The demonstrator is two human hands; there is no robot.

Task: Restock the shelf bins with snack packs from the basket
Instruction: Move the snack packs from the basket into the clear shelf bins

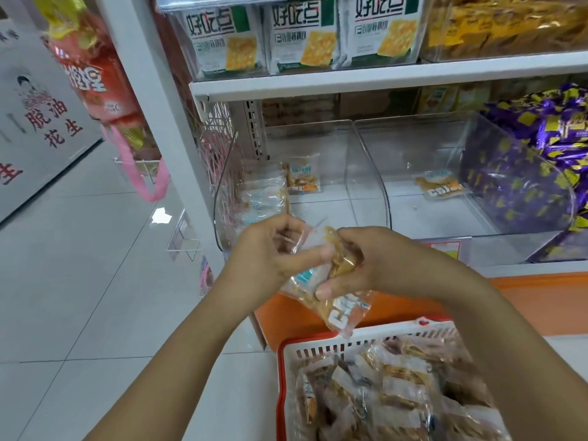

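Observation:
Both hands hold a bunch of clear snack packs (334,300) with brown contents in front of the shelf. My left hand (270,249) grips their upper left part. My right hand (359,262) pinches them from the right, thumb on the front. Below stands a red and white basket (321,346) full of the same packs. The left clear bin (366,173) on the lower shelf holds a few packs standing at its left side (264,195) and one at the back (304,175). The middle bin (474,135) holds a single pack (440,186).
A bin of purple candy packs (534,173) stands at the right. Cracker packs (302,36) fill the upper shelf. A white shelf post (152,90) rises at left, with red snack bags (92,68) hanging beside it. Tiled floor (95,281) lies to the left.

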